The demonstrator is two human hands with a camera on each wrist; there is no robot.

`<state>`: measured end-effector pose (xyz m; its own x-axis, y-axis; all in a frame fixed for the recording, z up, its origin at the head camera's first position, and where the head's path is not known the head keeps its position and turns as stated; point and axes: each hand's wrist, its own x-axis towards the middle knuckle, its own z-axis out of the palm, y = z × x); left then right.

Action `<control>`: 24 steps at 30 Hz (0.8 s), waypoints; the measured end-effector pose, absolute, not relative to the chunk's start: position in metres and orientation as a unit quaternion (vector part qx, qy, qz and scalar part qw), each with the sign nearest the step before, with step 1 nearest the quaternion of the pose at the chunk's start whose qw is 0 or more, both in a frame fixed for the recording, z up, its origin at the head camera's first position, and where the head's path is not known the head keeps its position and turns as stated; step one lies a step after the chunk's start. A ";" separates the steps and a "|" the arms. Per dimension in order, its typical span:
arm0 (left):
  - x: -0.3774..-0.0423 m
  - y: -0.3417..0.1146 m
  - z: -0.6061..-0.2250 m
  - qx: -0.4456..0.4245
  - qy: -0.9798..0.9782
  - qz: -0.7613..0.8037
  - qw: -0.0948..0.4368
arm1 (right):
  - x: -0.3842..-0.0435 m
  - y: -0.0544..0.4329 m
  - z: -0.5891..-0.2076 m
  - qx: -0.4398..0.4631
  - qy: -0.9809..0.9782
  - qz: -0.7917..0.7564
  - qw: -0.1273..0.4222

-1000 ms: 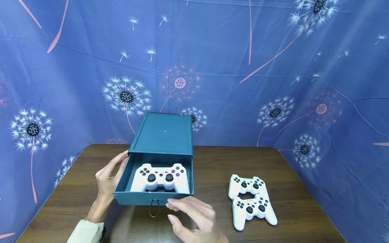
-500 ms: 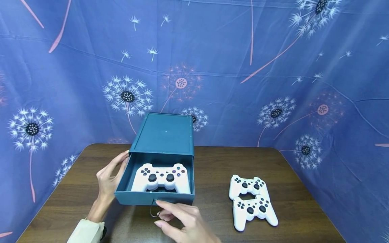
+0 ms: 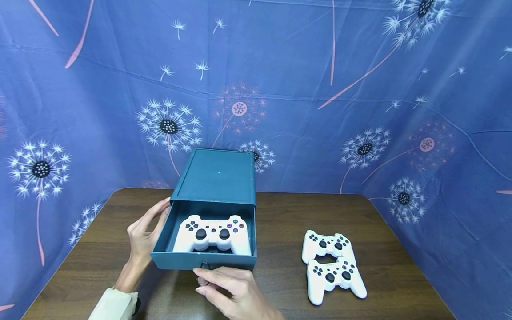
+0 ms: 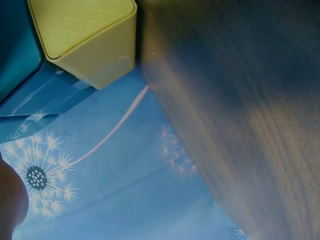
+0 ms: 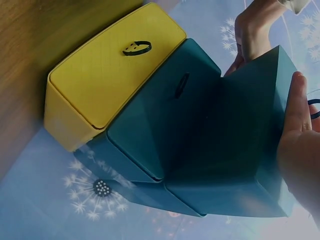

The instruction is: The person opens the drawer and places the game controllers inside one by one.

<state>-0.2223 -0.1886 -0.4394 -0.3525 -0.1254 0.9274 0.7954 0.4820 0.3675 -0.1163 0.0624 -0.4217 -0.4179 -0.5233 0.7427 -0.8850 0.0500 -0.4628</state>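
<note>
A teal drawer unit (image 3: pixel 216 175) has its top drawer (image 3: pixel 168 256) pulled out, with a white game controller (image 3: pixel 212 235) lying inside. My left hand (image 3: pixel 142 233) rests against the unit's left side, fingertips by the drawer opening. At the drawer's front, my right hand (image 3: pixel 228 286) has its index finger and thumb right at the dark pull loop (image 3: pixel 205 266), hiding its lower part; I cannot tell whether they grip it. In the right wrist view, fingers (image 5: pixel 298 92) of that hand lie along the drawer front beside the loop (image 5: pixel 314 102).
Two white game controllers, one farther back (image 3: pixel 328 244) and one overlapping it (image 3: pixel 336 278), lie on the wooden table (image 3: pixel 280 222) to the right. Below sit a shut teal drawer (image 5: pixel 165 100) and a yellow drawer (image 5: pixel 115 70). A blue dandelion curtain (image 3: pixel 288 133) hangs behind.
My right hand has moved left along the drawer front to the pull loop and now covers most of it. The left hand, drawer and controllers keep their places.
</note>
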 end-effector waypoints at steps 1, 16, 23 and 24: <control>-0.222 -0.188 -0.438 -0.242 -0.691 -0.447 0.515 | -0.117 0.062 -0.422 0.506 -0.696 0.469 0.199; -0.218 -0.186 -0.432 -0.243 -0.687 -0.447 0.519 | -0.120 0.059 -0.420 0.515 -0.683 0.473 0.211; -0.222 -0.189 -0.438 -0.241 -0.690 -0.448 0.515 | -0.120 0.061 -0.419 0.492 -0.696 0.487 0.192; -0.223 -0.190 -0.439 -0.240 -0.691 -0.447 0.515 | -0.120 0.061 -0.418 0.488 -0.698 0.490 0.187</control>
<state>-0.2227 -0.1895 -0.4395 -0.3548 -0.1278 0.9262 0.7925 0.4845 0.3704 -0.1198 0.0605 -0.4183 -0.4537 -0.4981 0.7389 -0.8640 0.0429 -0.5016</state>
